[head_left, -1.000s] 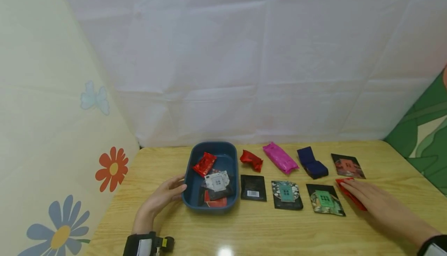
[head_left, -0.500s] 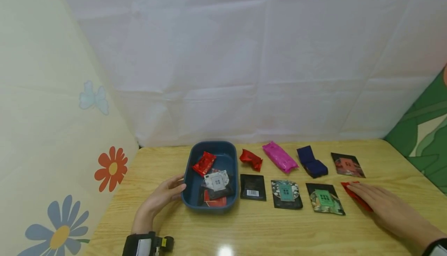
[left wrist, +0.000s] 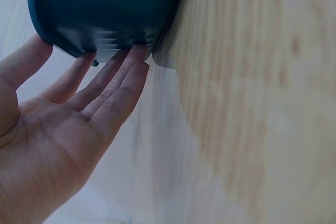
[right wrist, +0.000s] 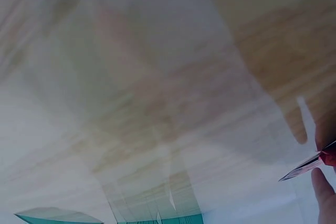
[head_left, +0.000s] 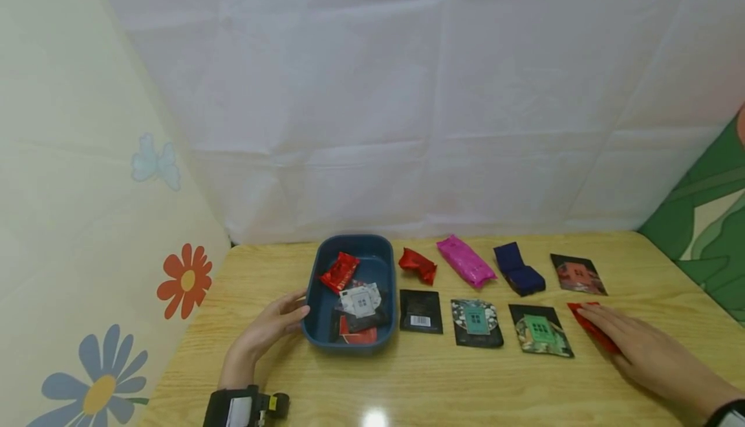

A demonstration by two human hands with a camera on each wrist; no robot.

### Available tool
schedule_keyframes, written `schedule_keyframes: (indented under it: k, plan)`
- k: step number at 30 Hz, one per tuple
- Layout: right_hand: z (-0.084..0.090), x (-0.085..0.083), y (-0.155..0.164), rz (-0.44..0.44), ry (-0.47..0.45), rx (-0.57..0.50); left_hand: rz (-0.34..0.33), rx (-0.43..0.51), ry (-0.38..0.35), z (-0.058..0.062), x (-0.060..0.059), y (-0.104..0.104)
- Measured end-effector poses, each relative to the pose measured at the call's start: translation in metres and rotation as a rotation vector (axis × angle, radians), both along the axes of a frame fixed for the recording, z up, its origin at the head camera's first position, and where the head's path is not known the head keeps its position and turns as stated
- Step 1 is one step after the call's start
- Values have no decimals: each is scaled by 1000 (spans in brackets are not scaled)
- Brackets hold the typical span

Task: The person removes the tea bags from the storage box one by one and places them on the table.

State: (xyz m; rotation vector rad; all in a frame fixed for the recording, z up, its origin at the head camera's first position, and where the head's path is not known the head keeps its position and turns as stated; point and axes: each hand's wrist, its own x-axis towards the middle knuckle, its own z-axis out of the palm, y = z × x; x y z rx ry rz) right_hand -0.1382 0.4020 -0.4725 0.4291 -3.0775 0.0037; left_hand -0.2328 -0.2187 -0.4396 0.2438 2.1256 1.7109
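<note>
left hand (head_left: 273, 327) released, palm up, straight fingertips (left wrist: 134, 59) touching the blue tray (head_left: 323, 339); right hand (head_left: 637, 343) flat, fingers extended, pressing the red packet (head_left: 584, 320) onto the table (head_left: 465, 382)

Right hand (head_left: 640, 346) slid red packet (head_left: 590, 327) nearer.

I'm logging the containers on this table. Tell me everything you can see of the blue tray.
The blue tray is a dark blue rounded-rectangular tub that looks like matte plastic, sitting flat on the wooden table at its left-centre. It holds a red packet, a white sachet and darker packets beneath. The left hand touches its outer left wall with straight fingers. A black sachet lies just right of it.
</note>
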Motion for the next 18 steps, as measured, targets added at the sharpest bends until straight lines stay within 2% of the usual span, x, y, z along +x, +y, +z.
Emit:
schedule_keyframes:
  k: [7, 18]
  plan:
    - [1, 5, -1, -12, 14, -29, -14, -5, 6, 0, -1, -1]
    - [2, 11, -5, -38, 38, 3, 4, -11, 2, 1, 1, 1]
